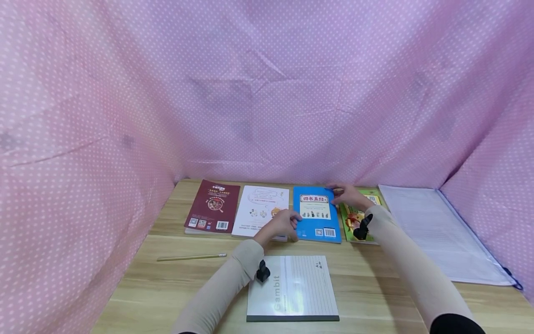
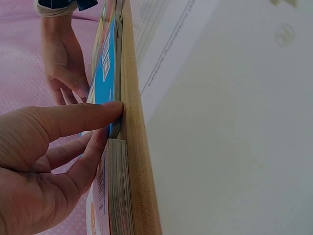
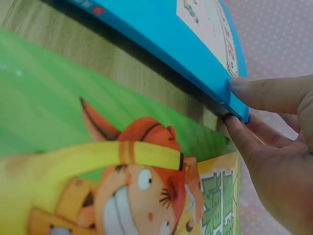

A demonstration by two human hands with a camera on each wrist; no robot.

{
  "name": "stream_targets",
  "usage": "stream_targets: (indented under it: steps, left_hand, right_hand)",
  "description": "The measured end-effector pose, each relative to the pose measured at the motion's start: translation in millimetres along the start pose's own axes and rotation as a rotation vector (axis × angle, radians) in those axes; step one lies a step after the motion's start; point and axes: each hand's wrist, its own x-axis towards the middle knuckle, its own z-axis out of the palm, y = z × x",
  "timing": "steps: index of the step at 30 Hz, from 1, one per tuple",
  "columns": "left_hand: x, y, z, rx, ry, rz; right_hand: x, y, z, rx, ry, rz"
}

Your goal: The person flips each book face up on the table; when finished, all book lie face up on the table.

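Blue book [image 1: 316, 214] lying along the tabletop's [image 1: 167, 278] far edge, between white book [image 1: 261, 211] and green book [image 1: 358, 216], our left hand [image 1: 283, 223] pinching its near-left edge, our right hand [image 1: 349, 195] pinching its far-right corner, that corner slightly raised.

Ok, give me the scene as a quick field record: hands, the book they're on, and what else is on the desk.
left hand: left hand grips the near left edge of the blue book
right hand: right hand pinches the blue book's far right corner, thumb on the cover
blue book: right edge lifted off the wooden desk
left neighbours: white book, maroon book
right neighbours: green cartoon book, clear zip folder
near edge: lined notepad, pencil
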Motion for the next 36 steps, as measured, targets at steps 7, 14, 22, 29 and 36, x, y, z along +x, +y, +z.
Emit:
stream_targets:
  steps: [7,14,22,29,36]
  left_hand:
    - [0.2,-0.6,0.1,0.008,-0.008,0.011]
    - [0.5,-1.7,0.1,0.013,-0.013,0.022]
    - [1.8,-2.4,-0.9,-0.004,-0.022,0.024]
    - [1.1,-1.0,-2.0,-0.001,-0.032,0.022]
    - [-0.1,1.2,-1.0,0.002,-0.033,0.017]
  right_hand:
    - [-4,-2,-4,0.007,0.013,-0.012]
    - [-8,-5,-10,0.019,0.029,0.029]
    - [-11,-8,-16,0.021,0.029,0.015]
    - [-18,-17,-20,0.037,0.013,-0.03]
    - [-21,-25,-25,0.055,0.013,-0.024]
